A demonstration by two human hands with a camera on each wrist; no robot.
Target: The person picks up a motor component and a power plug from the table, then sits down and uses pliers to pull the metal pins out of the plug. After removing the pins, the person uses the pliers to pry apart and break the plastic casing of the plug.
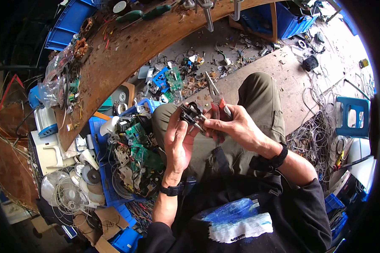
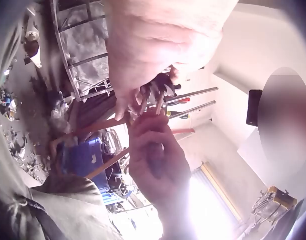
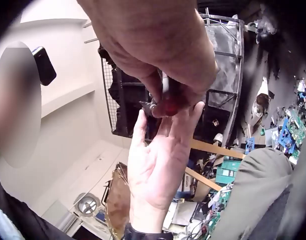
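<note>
In the head view, my left hand grips a small black part with pale metal pieces sticking out of it. Beside it, my right hand holds red-handled pliers, their long metal nose pointing away from my body. The right thumb and fingertips meet the black part's near side. Seen from the left wrist, the black part sits between both hands' fingers. From the right wrist, my left palm faces up beneath the right hand, which hides most of the pliers.
A wooden bench littered with scraps curves across the far left. Blue crates of circuit boards stand at my left, near fan parts. Tangled cables and a blue stool lie to my right. Debris covers the floor ahead.
</note>
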